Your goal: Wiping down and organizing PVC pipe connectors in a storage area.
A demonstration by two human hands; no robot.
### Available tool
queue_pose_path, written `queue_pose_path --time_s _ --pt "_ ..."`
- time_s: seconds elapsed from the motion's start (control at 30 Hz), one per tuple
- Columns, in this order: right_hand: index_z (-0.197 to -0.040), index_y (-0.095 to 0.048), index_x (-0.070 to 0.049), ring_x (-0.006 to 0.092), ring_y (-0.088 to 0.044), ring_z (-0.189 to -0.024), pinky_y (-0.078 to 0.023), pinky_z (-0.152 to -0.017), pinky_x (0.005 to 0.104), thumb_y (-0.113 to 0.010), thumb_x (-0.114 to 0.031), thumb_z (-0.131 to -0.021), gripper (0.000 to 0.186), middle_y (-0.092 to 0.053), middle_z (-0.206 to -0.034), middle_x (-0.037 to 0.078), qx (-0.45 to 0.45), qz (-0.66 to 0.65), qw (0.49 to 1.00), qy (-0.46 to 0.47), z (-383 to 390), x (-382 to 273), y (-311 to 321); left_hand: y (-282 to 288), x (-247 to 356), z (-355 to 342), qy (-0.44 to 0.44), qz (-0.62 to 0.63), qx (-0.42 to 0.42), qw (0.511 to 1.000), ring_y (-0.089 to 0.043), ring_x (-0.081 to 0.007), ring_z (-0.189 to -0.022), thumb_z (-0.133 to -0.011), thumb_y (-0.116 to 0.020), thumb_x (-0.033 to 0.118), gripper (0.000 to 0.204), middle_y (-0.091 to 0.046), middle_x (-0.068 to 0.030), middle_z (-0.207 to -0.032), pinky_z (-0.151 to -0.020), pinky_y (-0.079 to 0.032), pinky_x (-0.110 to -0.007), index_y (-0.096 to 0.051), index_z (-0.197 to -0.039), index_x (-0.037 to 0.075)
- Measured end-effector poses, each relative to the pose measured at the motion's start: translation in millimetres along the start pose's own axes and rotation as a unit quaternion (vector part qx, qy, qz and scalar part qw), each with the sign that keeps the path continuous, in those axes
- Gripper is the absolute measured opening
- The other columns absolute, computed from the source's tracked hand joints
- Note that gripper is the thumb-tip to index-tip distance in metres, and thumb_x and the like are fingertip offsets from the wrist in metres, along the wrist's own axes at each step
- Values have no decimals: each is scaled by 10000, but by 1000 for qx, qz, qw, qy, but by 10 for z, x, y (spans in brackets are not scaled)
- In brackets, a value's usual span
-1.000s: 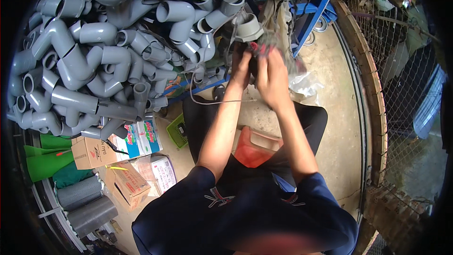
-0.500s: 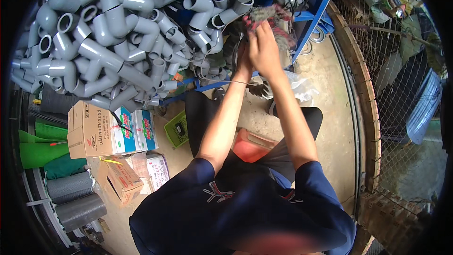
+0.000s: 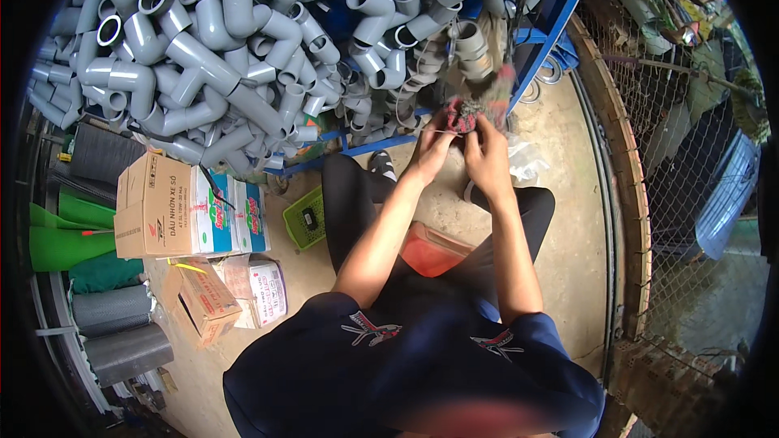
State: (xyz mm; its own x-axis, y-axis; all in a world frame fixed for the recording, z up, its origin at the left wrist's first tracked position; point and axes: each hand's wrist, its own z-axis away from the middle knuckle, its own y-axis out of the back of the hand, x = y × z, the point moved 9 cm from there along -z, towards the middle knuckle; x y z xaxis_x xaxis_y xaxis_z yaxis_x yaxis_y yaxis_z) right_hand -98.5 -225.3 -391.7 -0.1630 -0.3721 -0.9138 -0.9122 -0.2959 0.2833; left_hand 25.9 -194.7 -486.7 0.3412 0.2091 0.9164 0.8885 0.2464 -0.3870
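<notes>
Both my hands are raised in front of me at a small tangled red and dark bundle (image 3: 468, 111) that looks like cord or netting. My left hand (image 3: 432, 148) pinches its lower left side, and a thin string runs from there. My right hand (image 3: 488, 152) grips its lower right side. Just above the bundle hang grey plastic pipe fittings (image 3: 471, 49) strung together. I sit with dark trousers, knees spread, and an orange-red container (image 3: 430, 250) rests between my legs.
A big heap of grey pipe elbows and tees (image 3: 219, 57) fills the upper left on a blue rack (image 3: 544, 36). Cardboard boxes (image 3: 154, 207), a green basket (image 3: 304, 217), green funnels and mesh rolls (image 3: 122, 332) lie left. A wire fence (image 3: 682, 154) runs along the right.
The view has tilted down, so the pipe heap and my hands sit lower in the frame. Both hands stay together on the bundle.
</notes>
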Motion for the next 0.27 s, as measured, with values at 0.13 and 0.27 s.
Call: queue_pose_path --time_s 0.13,0.27 --pt "-1116 -683 83 272 -732 -835 -543 -760 367 -599 -85 -957 246 -728 -894 247 -97 113 987 -67 148 70 3 189 -309 315 108 23 5 994 -589 -120 -1180 -1052 -616 159 381 -657 -16 -1297 -1042 -453 -286 -571 -1414 48" --pt "-1037 -730 12 334 -768 -876 -572 -780 458 -742 -184 -871 257 -751 -1009 252 5 82 996 -20 106 -536 571 547 -352 477 66 -19 138 988 -574 -93 -1160 -1062 -603 154 321 -661 -8 -1257 -1019 -435 -259 -592 -1369 58"
